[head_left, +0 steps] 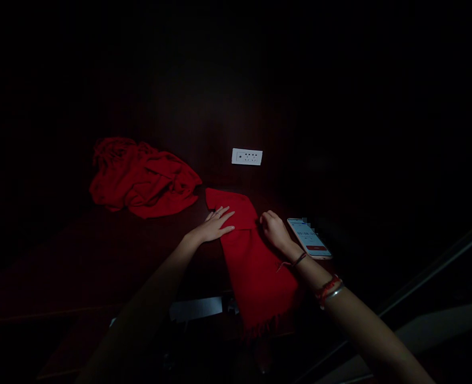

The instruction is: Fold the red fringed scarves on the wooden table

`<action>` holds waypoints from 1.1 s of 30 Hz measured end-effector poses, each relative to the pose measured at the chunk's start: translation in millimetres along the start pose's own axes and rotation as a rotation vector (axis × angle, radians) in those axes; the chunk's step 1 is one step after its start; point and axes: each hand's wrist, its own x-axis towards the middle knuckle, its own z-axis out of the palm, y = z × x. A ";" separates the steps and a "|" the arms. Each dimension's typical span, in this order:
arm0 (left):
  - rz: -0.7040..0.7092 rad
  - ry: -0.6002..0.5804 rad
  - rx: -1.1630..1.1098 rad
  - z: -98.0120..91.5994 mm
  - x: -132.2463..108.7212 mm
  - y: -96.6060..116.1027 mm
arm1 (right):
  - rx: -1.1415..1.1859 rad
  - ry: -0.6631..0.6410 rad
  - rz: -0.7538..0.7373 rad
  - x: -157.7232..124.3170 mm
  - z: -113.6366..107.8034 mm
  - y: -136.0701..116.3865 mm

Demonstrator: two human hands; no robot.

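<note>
A red scarf [255, 272] with a fringed end lies on the dark table, its upper part folded over itself. The fringe hangs over the near edge. My left hand [215, 226] rests flat on the left side of the folded part, fingers spread, with a ring on one finger. At the right edge of the fold my right hand [274, 229] is closed, its curled fingers gripping the cloth there; the fingertips are hidden. Further left, a crumpled heap of red fringed cloth [143, 178] lies apart from the scarf.
A phone [310, 240] with a lit timer screen lies just right of my right hand. On the dark wall behind is a white power socket [247, 157]. Below the table edge a pale flat object [198, 309] shows dimly. The surroundings are very dark.
</note>
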 end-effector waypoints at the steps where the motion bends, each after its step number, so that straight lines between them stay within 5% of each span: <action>1: 0.005 0.028 0.007 -1.0 0.4 -1.2 | -0.008 0.006 -0.011 2.0 -3.7 -1.2; 6: -0.092 0.001 0.005 0.2 -1.3 -6.7 | -0.011 -0.049 -0.043 10.2 -2.8 -4.6; 10: -0.238 -0.159 -0.008 4.2 -5.4 -10.8 | 0.078 -0.279 -0.031 17.0 19.8 -0.2; 13: -0.235 -0.174 -0.014 1.7 -6.8 -13.0 | 0.205 -0.362 0.039 28.0 29.3 10.4; 20: -0.361 0.109 -0.056 2.0 2.1 -21.2 | 0.516 -0.107 0.283 52.7 4.3 49.1; 26: -0.470 0.319 -0.087 16.3 7.9 -20.1 | 0.527 -0.134 0.265 52.9 -0.8 48.6; 33: -0.630 0.467 -0.015 4.0 -4.3 -20.2 | 0.314 -0.264 0.164 55.1 9.6 37.5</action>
